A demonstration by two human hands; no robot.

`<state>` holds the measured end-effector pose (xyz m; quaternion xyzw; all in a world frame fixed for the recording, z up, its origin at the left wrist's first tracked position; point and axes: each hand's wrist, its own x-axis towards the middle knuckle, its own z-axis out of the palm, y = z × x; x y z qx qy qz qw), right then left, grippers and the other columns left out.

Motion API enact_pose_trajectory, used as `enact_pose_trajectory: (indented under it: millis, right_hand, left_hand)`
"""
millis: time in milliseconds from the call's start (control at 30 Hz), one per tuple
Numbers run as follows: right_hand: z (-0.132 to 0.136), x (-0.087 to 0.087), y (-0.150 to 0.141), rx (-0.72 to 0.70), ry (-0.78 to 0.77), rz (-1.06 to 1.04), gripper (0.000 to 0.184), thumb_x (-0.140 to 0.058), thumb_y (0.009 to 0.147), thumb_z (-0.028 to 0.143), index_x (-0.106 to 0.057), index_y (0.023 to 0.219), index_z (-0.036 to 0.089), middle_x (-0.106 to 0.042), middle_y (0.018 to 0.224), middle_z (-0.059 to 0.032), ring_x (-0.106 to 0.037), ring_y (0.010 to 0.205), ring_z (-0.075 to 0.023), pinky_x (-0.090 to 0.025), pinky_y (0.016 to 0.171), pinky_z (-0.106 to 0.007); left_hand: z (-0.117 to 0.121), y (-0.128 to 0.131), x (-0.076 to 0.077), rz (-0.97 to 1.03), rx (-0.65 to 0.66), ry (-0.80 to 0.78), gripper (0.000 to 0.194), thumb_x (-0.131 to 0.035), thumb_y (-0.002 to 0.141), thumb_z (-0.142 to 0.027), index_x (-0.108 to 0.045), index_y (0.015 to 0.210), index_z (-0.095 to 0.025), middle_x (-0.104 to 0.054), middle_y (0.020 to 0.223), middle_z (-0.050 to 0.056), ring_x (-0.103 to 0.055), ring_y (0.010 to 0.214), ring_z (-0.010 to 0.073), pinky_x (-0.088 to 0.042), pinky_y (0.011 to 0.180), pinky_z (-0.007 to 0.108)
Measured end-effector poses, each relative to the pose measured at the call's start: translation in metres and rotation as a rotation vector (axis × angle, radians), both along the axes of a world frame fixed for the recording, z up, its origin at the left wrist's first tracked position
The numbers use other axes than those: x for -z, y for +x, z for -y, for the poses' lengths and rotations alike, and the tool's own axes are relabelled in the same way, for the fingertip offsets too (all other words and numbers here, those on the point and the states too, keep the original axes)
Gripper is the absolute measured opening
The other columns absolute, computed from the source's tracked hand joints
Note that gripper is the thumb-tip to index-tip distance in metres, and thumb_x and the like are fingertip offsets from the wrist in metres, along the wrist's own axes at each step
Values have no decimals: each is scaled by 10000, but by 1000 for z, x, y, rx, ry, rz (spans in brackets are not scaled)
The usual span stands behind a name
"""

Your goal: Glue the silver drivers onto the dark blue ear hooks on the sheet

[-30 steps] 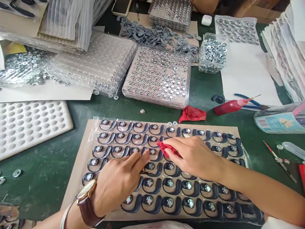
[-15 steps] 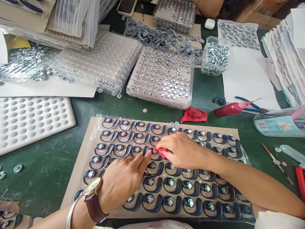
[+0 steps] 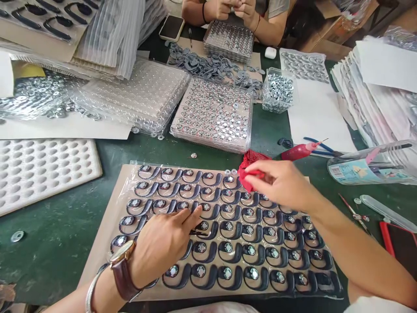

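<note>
A sheet of dark curved ear-hook parts [image 3: 224,284], each with a small round silver piece, lies in a clear plastic tray [image 3: 132,174] before me. My left hand [image 3: 169,234], with a watch on its wrist, rests on the tray, its fingertips beside a part in the middle. From under its curled fingers a thin dark pointed tool, like tweezers [image 3: 198,233], sticks out. Above the tray's far edge, my right hand [image 3: 280,180] pinches a red cloth [image 3: 248,180]. More crumpled red fabric sits just behind it; whether it is one piece I cannot tell.
Beyond the tray lie a stack of trays of silver discs [image 3: 211,115], a box of metal pieces [image 3: 278,91] and a red bottle with a needle tip [image 3: 298,151]. A plastic jar [image 3: 361,167] lies at right, white foam [image 3: 45,174] at left. Another person's hands [image 3: 236,8] work across the table.
My right hand has moved from the tray's middle up and right to the red fabric. My left hand stays nearly in place. The view has tilted up, showing the other person's hands.
</note>
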<state>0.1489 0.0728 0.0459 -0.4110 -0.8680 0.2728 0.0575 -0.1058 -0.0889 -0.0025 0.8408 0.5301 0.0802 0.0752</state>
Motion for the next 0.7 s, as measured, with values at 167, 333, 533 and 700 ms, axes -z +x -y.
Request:
enact_pose_trajectory:
  millis: [167,333,533,700]
  right_hand:
    - [36,19,-36,-183,-182,-35,222,-584,893,180,-683,1087,226,-731,799,10,-619,628,-131,-407,587,-247]
    - [46,40,-55,-317,-89,52,199,-565,876,145,-707,1005,197,-761,924,-22,-686,767,-185,-376,625,-288]
    - [42,37,-65,-378,-156,113,198,-554,820,109,-735,846,186,-760,784,-26,-660,692,-169,-347,614,-285]
    - [34,28,-69,-399,-215,178,190,-557,783,99,-723,745,185,-750,725,-40,-608,606,-149,-300,569,-273]
  left_hand:
    - [2,-4,8,22,25,40,528,-380,763,-12,-622,1216,-134,-621,676,-35,-606,465,147,-411,384,291]
    - [5,-2,18,43,30,96,449,-355,838,0,-605,1187,-131,-611,689,-29,-587,497,140,-396,433,300]
    - [8,0,20,18,50,149,406,-356,865,10,-587,1185,-86,-582,677,-20,-561,496,156,-360,414,327]
    - [7,2,16,-7,41,162,413,-358,824,41,-594,1148,-61,-559,645,-22,-552,469,155,-371,391,314]
